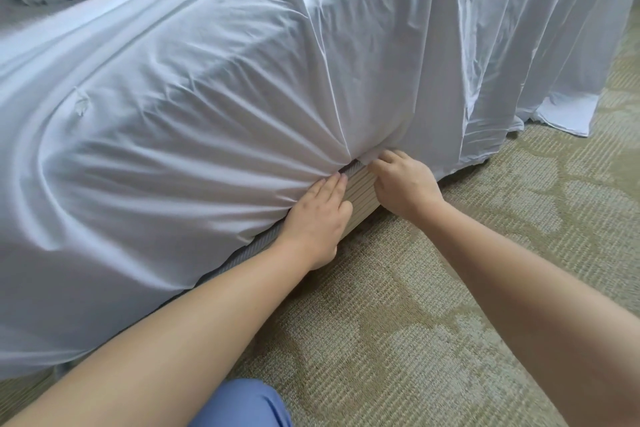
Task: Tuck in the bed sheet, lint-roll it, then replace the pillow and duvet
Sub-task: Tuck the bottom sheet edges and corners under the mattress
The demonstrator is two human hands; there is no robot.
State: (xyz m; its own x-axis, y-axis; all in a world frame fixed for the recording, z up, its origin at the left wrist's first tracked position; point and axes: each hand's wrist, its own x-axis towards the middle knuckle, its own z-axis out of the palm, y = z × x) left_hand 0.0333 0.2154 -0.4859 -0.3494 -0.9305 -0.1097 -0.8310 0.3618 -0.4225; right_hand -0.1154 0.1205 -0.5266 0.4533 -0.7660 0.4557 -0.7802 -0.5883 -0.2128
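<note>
At frame centre, the bed sheet [214, 107] is stretched over the mattress corner, w/ folds fanning toward the bed's lower edge. Left hand [317, 218] lies flat on the sheet by that edge, fingers [334, 184] straight and pressed together. Right hand [403, 184] is just beside it, fingers curled, pinching a bit of sheet at the corner. Between the hands shows the striped bed base [360, 191]. Upper right, more sheet hangs loose to the patterned carpet [433, 305]. Blue-clad knee [242, 402] at bottom.
</note>
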